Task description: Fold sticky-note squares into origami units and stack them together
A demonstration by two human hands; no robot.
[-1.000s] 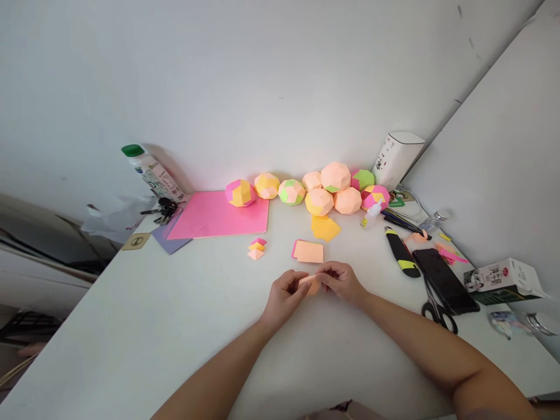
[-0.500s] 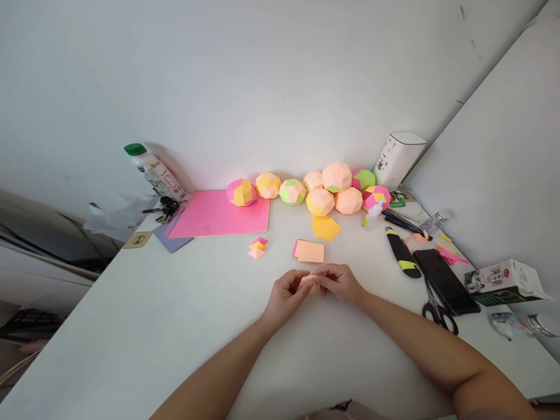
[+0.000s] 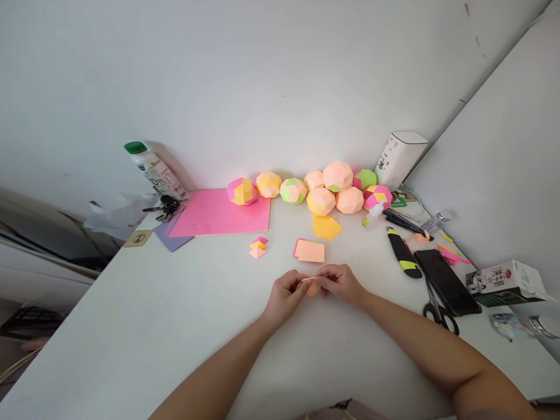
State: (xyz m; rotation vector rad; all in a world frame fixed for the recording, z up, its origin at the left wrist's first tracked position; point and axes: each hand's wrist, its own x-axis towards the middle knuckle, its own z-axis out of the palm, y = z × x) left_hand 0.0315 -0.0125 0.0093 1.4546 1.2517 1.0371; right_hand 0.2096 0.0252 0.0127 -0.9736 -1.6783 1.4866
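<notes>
A small piece of peach paper (image 3: 312,288) is pinched between my two hands, just above the white table. My left hand (image 3: 286,294) is closed on its left side, thumb in front. From the right, my right hand (image 3: 339,280) grips the other side with thumb and fingers. Part of the paper is hidden behind the fingers. Beyond my hands lies a stack of peach and pink paper cards (image 3: 311,251). To the left of that stack are several small folded paper pieces (image 3: 258,247) in pink, yellow and peach.
Several faceted paper balls (image 3: 321,201) line the wall, with yellow paper squares (image 3: 327,228) before them. A pink board (image 3: 221,216) lies at the back left. On the right are a glue bottle (image 3: 374,212), a utility knife (image 3: 403,252), scissors (image 3: 440,312) and a black phone (image 3: 447,281).
The peach paper has turned in my fingers: its face was toward me before, and now a thin edge shows on top with a flap hanging below. My hands have hardly moved.
</notes>
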